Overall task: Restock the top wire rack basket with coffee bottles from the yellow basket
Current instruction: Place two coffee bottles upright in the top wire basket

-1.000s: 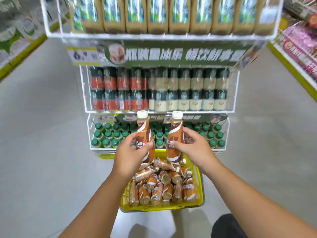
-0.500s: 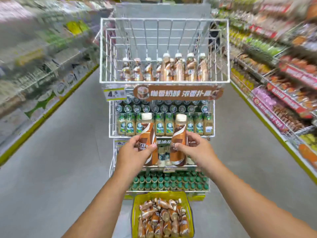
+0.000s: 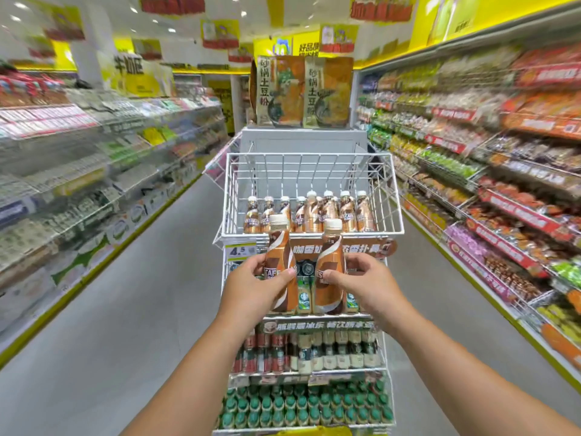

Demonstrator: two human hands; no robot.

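Observation:
My left hand (image 3: 251, 289) grips an upright brown coffee bottle with a white cap (image 3: 279, 247). My right hand (image 3: 366, 283) grips a second one (image 3: 330, 262) beside it. Both bottles are held just in front of and slightly below the front rim of the top white wire rack basket (image 3: 311, 236). Inside that basket a row of several matching coffee bottles (image 3: 309, 214) stands along the front; the back of the basket is bare wire. Only a sliver of the yellow basket (image 3: 314, 432) shows at the bottom edge.
Below the top basket are tiers of green-label bottles (image 3: 304, 298), dark and red bottles (image 3: 309, 350) and green-capped bottles (image 3: 305, 407). Snack bags (image 3: 303, 91) stand on top of the rack. Stocked shelves line both sides of the aisle over grey floor (image 3: 141, 309).
My view has tilted up from the yellow basket to the top of the rack. Both hands have lifted their bottles to the height of the top basket's front rim.

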